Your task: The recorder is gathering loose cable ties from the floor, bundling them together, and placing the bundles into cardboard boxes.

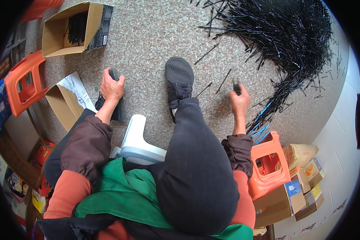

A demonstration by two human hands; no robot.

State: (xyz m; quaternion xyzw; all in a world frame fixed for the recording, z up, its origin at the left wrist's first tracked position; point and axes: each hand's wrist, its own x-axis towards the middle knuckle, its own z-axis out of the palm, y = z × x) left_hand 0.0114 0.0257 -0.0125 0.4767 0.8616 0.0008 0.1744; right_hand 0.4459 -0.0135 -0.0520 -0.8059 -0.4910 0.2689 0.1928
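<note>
I sit on a white stool [137,138] over a speckled floor. My left hand [111,86] rests down by my left shoe [117,110], fingers curled around a bunch of thin black sticks [114,73]. My right hand [239,101] is closed on a few short black sticks [236,85], held just above the floor to the right of my right shoe [179,83]. A big heap of black sticks [286,36] spreads across the floor ahead and to the right, with a trail of them [274,106] running down toward my right hand.
An open cardboard box [56,34] holding black sticks stands at the far left. A second open box [64,105] lies beside my left leg. Orange plastic stools [26,80] [268,166] stand on both sides. Small cartons [304,188] and a sack sit at lower right.
</note>
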